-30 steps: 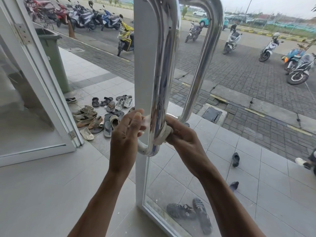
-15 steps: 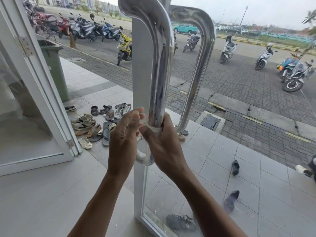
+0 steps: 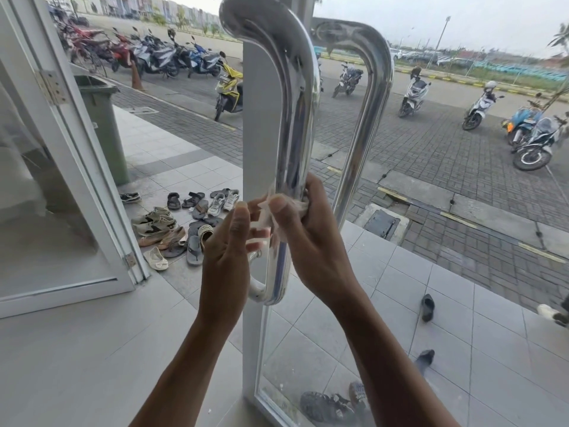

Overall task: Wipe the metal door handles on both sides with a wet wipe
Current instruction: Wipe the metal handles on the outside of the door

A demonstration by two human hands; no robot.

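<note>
A tall polished metal handle (image 3: 294, 118) stands on my side of the white-framed glass door (image 3: 254, 149). Its twin, the outer handle (image 3: 371, 112), shows through the glass to the right. My right hand (image 3: 311, 241) wraps a white wet wipe (image 3: 277, 208) round the near handle about two thirds of the way down, thumb on the front. My left hand (image 3: 229, 254) is just left of the handle with fingers raised and lightly bent, its fingertips at the loose edge of the wipe.
An open glass door leaf (image 3: 61, 180) with hinges stands at left, a green bin (image 3: 103, 124) behind it. Several shoes and sandals (image 3: 181, 223) lie on the tiled porch, more beyond the glass (image 3: 428, 306). Parked motorbikes (image 3: 412, 94) fill the paved lot.
My right hand has slid the wipe up the near handle from its bottom bend to the lower shaft. My left hand rose with it, staying beside the handle.
</note>
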